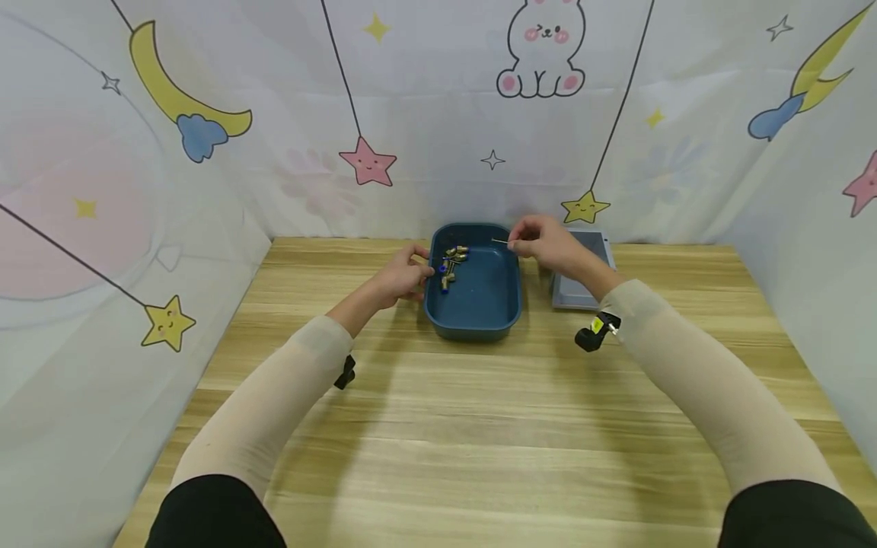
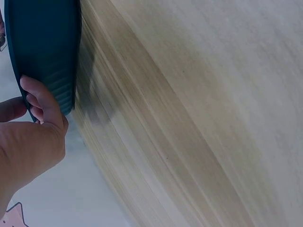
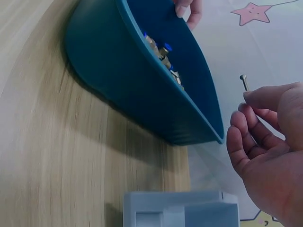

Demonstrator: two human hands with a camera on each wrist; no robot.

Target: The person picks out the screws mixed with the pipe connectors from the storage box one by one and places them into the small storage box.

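A deep teal plastic bin (image 1: 479,333) stands near the back of the table. My left hand (image 1: 400,277) grips its left rim, with the thumb and fingers on either side of the wall (image 2: 45,56). Several brass fittings with blue ends (image 1: 448,268) lie in a loose group in the left part of the bin. Over the bin's back right corner, my right hand (image 1: 546,243) pinches a thin metal screw (image 3: 244,82) between thumb and forefinger. Its head points away from the fingertips, and the rest is hidden in the grip.
A grey box with compartments (image 1: 574,295) sits right of the bin, partly covered by my right forearm. The wood-grain table (image 1: 466,426) ends at a white printed curtain (image 1: 438,114), which hangs at the back and both sides.
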